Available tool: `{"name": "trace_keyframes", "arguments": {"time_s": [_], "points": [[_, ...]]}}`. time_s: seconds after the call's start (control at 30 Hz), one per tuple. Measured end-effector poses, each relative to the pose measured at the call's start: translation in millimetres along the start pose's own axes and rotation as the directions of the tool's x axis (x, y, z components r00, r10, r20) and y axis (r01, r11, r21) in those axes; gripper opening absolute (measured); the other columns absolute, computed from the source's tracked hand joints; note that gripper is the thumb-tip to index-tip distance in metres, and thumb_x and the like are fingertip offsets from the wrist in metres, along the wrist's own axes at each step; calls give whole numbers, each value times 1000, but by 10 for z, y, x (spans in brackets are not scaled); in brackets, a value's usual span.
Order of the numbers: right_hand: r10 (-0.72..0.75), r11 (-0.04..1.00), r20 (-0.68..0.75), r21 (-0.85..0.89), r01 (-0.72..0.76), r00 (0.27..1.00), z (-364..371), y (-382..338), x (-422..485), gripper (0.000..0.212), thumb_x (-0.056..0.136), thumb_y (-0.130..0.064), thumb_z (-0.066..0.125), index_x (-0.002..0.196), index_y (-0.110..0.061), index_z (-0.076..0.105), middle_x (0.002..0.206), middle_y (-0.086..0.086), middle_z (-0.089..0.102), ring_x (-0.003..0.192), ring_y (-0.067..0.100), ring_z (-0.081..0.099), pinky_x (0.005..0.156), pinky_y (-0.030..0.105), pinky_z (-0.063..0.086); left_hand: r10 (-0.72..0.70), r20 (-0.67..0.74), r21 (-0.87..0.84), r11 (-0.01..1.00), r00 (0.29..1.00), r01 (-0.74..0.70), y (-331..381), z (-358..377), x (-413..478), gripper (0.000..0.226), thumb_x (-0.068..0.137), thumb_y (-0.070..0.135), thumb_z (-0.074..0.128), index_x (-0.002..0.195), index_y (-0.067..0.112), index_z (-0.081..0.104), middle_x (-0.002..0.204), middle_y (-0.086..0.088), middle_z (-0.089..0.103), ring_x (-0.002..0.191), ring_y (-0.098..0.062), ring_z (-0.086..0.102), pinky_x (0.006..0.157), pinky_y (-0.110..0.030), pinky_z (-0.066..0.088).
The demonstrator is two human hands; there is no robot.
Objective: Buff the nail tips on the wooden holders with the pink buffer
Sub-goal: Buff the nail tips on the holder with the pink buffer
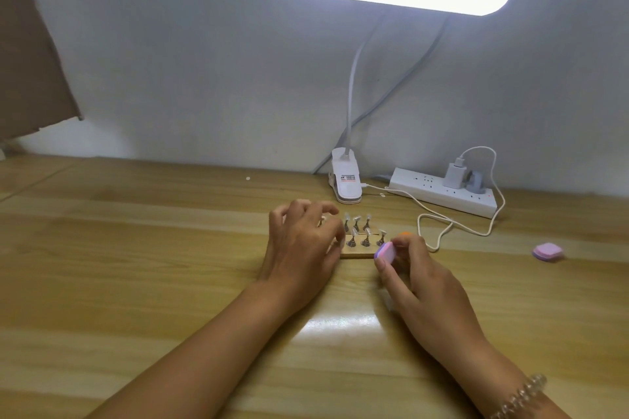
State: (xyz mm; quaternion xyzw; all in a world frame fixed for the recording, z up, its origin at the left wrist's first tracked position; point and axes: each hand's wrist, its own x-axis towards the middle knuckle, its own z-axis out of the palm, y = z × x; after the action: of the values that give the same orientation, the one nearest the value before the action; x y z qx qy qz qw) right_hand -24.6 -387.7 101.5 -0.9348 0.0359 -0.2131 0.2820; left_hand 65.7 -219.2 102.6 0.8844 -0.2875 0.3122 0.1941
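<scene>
A small wooden holder (357, 253) lies on the table in front of me, with several clear nail tips (356, 219) standing on metal stems in two rows. My left hand (303, 245) covers the holder's left end, fingers curled over it; what they touch is hidden. My right hand (418, 279) pinches a small pink buffer block (386, 252) with a purple edge, at the holder's right front corner beside the nearest nail tip. Something orange (405, 234) peeks out behind my right fingers.
A clip lamp (345, 185) stands behind the holder, its lit bar overhead. A white power strip (442, 196) with a charger and a looping white cable (442, 231) lies at the back right. A second pink block (548, 251) lies at the far right. Brown cardboard (30, 54) leans at the left.
</scene>
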Motion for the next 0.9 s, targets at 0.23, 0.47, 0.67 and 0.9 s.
{"name": "trace_keyframes", "arguments": {"time_s": [0.23, 0.47, 0.67, 0.9], "points": [[-5, 992, -77, 124, 15, 997, -9, 46, 11, 22, 94, -42, 54, 111, -29, 48, 106, -22, 60, 101, 3, 60, 82, 29, 43, 30, 193, -292, 956, 981, 29, 105, -69, -169, 6, 87, 37, 60, 92, 35, 60, 89, 18, 63, 74, 1, 48, 64, -26, 39], [-228, 968, -2, 105, 227, 974, -14, -50, -45, 24, 82, -44, 69, 97, -31, 56, 95, -23, 61, 92, 4, 58, 80, 33, 49, -6, 365, -457, 870, 931, 185, 22, -12, -155, 6, 84, 34, 74, 90, 36, 75, 77, 21, 52, 64, 3, 50, 64, -27, 39], [-258, 964, -42, 58, 260, 965, -14, -22, -22, 27, 79, -48, 69, 92, -28, 56, 89, -18, 58, 85, 5, 54, 75, 31, 46, 15, 374, -511, 838, 927, 193, -7, -22, -138, 5, 83, 29, 76, 88, 32, 77, 79, 17, 58, 63, 2, 51, 64, -28, 44], [-205, 976, -79, 59, 210, 976, -12, 4, 10, 28, 78, -46, 72, 89, -25, 57, 88, -15, 59, 84, 4, 54, 72, 28, 43, 27, 348, -511, 844, 937, 165, -11, -9, -142, 6, 84, 33, 76, 89, 32, 77, 76, 20, 56, 63, 3, 52, 62, -26, 41]]}}
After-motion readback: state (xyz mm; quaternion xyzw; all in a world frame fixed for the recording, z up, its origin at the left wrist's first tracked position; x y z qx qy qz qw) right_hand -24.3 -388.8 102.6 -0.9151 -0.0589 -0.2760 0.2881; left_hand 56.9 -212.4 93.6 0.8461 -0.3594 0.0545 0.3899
